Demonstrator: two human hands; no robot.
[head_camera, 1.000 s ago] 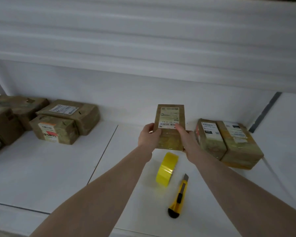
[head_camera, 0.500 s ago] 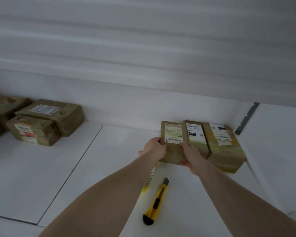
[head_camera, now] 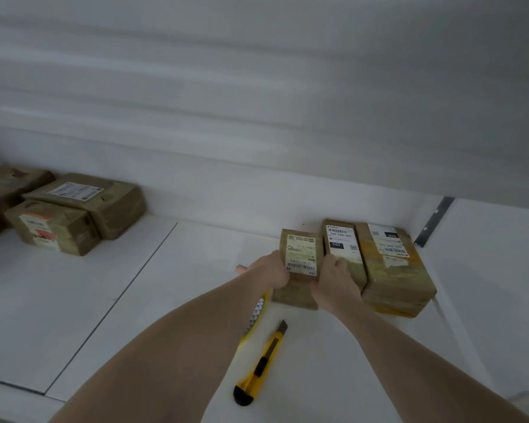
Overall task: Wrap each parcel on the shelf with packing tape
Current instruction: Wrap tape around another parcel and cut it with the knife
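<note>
A small brown parcel [head_camera: 300, 254] with a white label stands on the white shelf [head_camera: 196, 270], pressed against two taller labelled parcels [head_camera: 344, 248] [head_camera: 391, 264] at the right. My left hand [head_camera: 269, 271] grips its left side and my right hand [head_camera: 333, 282] grips its right side. A yellow roll of packing tape [head_camera: 257, 315] stands on edge just below my left wrist, mostly hidden by my forearm. A yellow utility knife [head_camera: 263, 364] lies on the shelf between my arms.
Several more brown parcels [head_camera: 74, 215] are stacked at the far left of the shelf. A white back wall rises behind. A metal upright [head_camera: 434, 221] marks the right corner, with a white side panel beyond it.
Both hands carried the small parcel to the right and down, setting it against the two parcels at the right. The view has shifted right with it.
</note>
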